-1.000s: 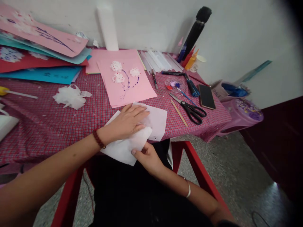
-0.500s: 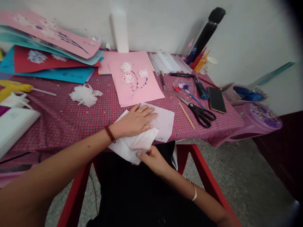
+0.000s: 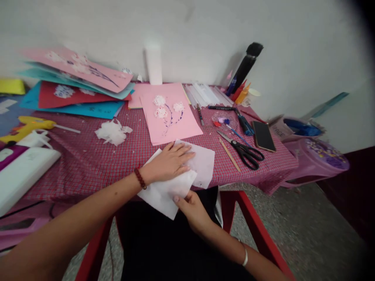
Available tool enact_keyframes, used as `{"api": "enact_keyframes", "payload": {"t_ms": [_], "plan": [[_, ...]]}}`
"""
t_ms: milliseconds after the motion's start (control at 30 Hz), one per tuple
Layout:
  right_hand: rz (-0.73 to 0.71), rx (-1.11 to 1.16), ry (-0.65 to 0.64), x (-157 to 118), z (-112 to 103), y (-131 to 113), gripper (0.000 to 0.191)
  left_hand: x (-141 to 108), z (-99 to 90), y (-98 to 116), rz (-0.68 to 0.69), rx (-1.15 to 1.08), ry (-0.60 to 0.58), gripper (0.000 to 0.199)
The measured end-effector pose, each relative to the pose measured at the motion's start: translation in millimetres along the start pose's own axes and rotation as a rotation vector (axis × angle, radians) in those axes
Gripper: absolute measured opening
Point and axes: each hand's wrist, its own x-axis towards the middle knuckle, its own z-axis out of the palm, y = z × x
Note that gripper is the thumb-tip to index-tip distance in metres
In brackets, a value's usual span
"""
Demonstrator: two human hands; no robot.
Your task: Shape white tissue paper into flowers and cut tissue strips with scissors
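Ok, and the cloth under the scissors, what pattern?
The cloth has a fine check, mostly red with pale and dark lines; best in the head view.

On the surface (image 3: 79, 164), a hand has its widest low passage over the checked cloth between the crumpled tissue (image 3: 113, 132) and the left forearm (image 3: 96, 207), which slants across the near side. Further left, the white box (image 3: 29, 177) and yellow glue gun (image 3: 33, 125) block the way. On the right, the wooden stick (image 3: 230, 155), scissors (image 3: 247, 152) and phone (image 3: 264, 136) crowd together, leaving narrow gaps. Behind, upright bottles (image 3: 241, 89) and the overhanging card stack (image 3: 82, 78) obstruct the back corners.
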Motion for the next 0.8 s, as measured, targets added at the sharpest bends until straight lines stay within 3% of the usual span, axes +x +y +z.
{"api": "enact_keyframes", "payload": {"t_ms": [167,300,433,533,633,733,800], "plan": [[-0.037,-0.246,-0.042,1,-6,2,0.039,-12,-21.8,0,0.014,-0.07,0.304,0.06],[-0.236,-0.59,-0.142,1,-15,-22,0.034,-23,-42.3,1,-0.055,-0.144,0.457,0.051],[-0.385,-0.875,-0.199,-3,-15,-62,0.03,-25,-63.9,14,-0.139,-0.269,0.408,0.032],[-0.468,-1.038,-0.306,-11,-14,-91,0.029,-23,-77.9,22,-0.189,-0.391,0.351,0.03],[-0.57,-1.131,-0.463,-22,-18,-113,0.016,-22,-86.8,24,-0.214,-0.528,0.308,0.035],[-0.589,-1.093,-0.5,-27,-26,-128,0.023,-18,-89.4,25,-0.203,-0.665,0.233,0.046],[-0.58,-1.055,-0.541,-27,-30,-137,0.017,-15,-87.5,27,-0.18,-0.744,0.154,0.057]]}}
